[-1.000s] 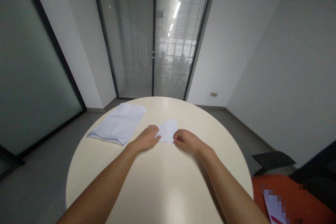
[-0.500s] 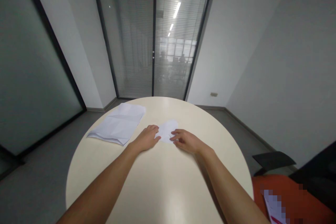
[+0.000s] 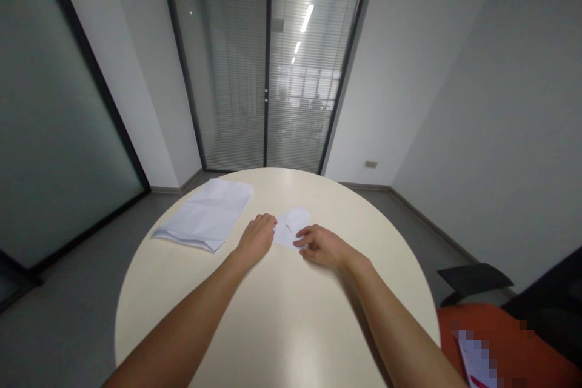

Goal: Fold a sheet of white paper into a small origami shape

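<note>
A small white paper piece (image 3: pixel 297 216) with a rounded, heart-like outline lies on the round table. At its left edge, my left hand (image 3: pixel 257 237) has closed, bent fingers on the paper; its thumb is hidden. My right hand (image 3: pixel 322 247) rests at the paper's right side, fingers half curled, a gap showing between them and the thumb. From near its fingertips a thin dark line (image 3: pixel 290 230) runs up and left across the paper; whether it is a mark, a slit or a thin object I cannot tell.
A larger folded white sheet stack (image 3: pixel 204 212) lies at the table's left. The pale round table (image 3: pixel 273 327) has a curved edge. An orange chair (image 3: pixel 504 339) with a black armrest and a blurred printed item stands to the right. Glass panels with blinds rise behind.
My left thumb has drawn back from the paper, and the left hand has shifted slightly up. More of the dark line shows. My right hand has barely moved.
</note>
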The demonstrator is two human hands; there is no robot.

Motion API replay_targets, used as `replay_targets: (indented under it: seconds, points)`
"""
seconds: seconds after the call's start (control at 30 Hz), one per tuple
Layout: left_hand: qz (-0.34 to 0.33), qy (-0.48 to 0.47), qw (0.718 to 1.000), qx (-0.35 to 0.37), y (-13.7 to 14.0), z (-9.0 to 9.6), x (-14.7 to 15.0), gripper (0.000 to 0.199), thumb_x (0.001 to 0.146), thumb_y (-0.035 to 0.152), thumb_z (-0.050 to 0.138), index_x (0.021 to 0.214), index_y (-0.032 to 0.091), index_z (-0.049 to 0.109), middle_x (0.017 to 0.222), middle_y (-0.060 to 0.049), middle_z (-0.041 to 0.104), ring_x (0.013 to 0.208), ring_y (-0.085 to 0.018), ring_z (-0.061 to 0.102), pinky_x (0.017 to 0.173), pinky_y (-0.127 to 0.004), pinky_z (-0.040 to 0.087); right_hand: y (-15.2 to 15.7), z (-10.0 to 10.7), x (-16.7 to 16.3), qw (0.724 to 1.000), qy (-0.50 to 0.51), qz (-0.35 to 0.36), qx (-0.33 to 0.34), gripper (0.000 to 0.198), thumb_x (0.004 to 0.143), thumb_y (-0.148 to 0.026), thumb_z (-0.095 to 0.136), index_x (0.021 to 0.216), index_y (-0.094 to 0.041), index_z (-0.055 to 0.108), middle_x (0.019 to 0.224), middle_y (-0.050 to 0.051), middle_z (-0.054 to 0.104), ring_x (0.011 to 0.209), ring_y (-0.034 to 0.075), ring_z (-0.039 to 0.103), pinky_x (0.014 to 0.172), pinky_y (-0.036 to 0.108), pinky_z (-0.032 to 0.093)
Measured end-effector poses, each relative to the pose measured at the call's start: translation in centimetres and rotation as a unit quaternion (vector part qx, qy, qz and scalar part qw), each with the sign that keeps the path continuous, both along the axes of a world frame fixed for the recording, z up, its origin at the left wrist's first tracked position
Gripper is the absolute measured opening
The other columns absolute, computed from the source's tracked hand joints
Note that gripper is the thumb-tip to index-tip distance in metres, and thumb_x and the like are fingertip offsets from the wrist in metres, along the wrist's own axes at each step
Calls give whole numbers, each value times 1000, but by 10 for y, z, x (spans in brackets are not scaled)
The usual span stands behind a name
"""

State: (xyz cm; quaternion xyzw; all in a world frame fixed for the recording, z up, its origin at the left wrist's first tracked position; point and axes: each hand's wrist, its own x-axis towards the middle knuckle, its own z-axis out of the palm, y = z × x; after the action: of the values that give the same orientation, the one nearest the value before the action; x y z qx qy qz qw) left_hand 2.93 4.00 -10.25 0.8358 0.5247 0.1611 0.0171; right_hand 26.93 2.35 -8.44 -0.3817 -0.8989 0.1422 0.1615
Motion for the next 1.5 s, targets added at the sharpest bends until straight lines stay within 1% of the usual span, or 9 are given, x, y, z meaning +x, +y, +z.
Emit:
replay_targets:
  seconds: [0.13, 0.3, 0.43, 0.57, 0.7, 0.83, 1.13, 1.33, 1.5]
  points:
    - [3, 36, 999, -25, -14, 3, 16, 24, 96, 24, 47, 114, 15, 60, 119, -18, 60, 115, -33, 53, 94, -45, 45, 2, -3, -1, 1000, -1, -9, -2, 33, 84, -21, 65, 114, -21, 77, 123, 13, 70, 108, 26, 65, 98, 38, 48]
    - [-13, 35, 999, -16, -21, -8, 23, 41, 99, 40, 44, 124, 11, 60, 135, -21, 56, 124, -36, 50, 101, -48, 44, 4, -5, -2, 1000, -2, -26, -6, 32, 83, -22, 65, 112, -21, 78, 114, 11, 72, 105, 25, 65, 96, 35, 48]
    - [-28, 40, 999, -8, -13, -19, 19, 48, 100, 40, 43, 141, 18, 53, 152, -16, 46, 139, -33, 42, 115, -47, 33, 3, -2, -3, 1000, 2, -21, -18, 28, 81, -18, 64, 104, -20, 80, 101, 8, 75, 95, 22, 66, 90, 31, 49]
    - [12, 31, 999, 7, -7, -23, 18, 47, 100, 41, 46, 142, 23, 55, 153, -13, 46, 141, -32, 42, 116, -46, 32, 0, 0, -4, 1000, 7, -14, -15, 28, 79, -18, 65, 103, -20, 80, 99, 8, 74, 94, 22, 65, 89, 32, 50]
    - [44, 6, 999, 6, -4, -26, 21, 47, 99, 41, 48, 140, 20, 57, 149, -14, 52, 138, -29, 45, 115, -43, 33, -1, -6, -4, 1000, 20, -12, -1, 37, 82, -22, 64, 118, -20, 74, 117, 12, 69, 110, 25, 62, 102, 38, 46]
    - [84, -15, 996, 9, 4, -26, 17, 43, 96, 44, 53, 134, 26, 62, 145, -11, 55, 135, -28, 48, 114, -42, 34, 0, -12, -1, 1000, 18, -18, -16, 41, 85, -25, 62, 125, -22, 71, 140, 13, 59, 129, 28, 53, 111, 43, 40]
    - [181, -52, 982, 16, 18, -23, 3, 54, 91, 48, 60, 138, 20, 56, 143, -12, 57, 132, -29, 49, 109, -41, 37, -2, -7, -2, 999, 10, -26, -43, 41, 86, -26, 60, 126, -22, 71, 144, 12, 57, 132, 29, 53, 111, 44, 41]
    - [139, -12, 989, 36, -2, -10, 14, 38, 92, 44, 56, 122, 21, 65, 132, -11, 62, 122, -28, 54, 102, -41, 40, 2, -12, -1, 999, 37, -16, -36, 57, 83, -25, 64, 140, -18, 57, 133, 13, 63, 112, 28, 63, 100, 42, 48]
    - [103, 13, 994, -19, -19, -5, 26, 64, 84, 67, 55, 127, 20, 62, 136, -15, 60, 125, -34, 52, 106, -50, 36, 7, -21, 2, 998, 44, -19, -29, 65, 83, -30, 64, 145, -17, 50, 141, 15, 58, 121, 30, 58, 106, 45, 44]
